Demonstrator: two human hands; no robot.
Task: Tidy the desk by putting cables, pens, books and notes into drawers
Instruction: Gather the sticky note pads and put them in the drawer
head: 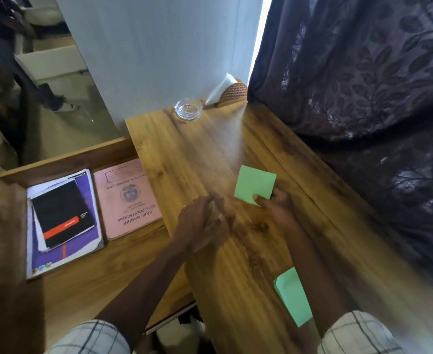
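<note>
**Right hand has one note, drawer lies to its left**

Start with the counter: wood-grain, mostly bare, running away from the person. Off its left edge sits the open drawer, already carrying a stack of books and a pink record book side by side.

Now the hands. The right hand has its grip closed on a green note, thumb on top at the near corner, the square standing up and forward of the fingers. The left hand hovers just left of it, blurred; fingers look loosely spread, nothing in them as far as I can make out.

Here's the relation that matters: the drawer lies well to the left of the right grip, past the left hand, so the note must cross leftward over the counter edge, or be passed across, since the left hand is nearer the drawer.

A second green note lies flat behind the right grip, partly under that forearm.
</note>
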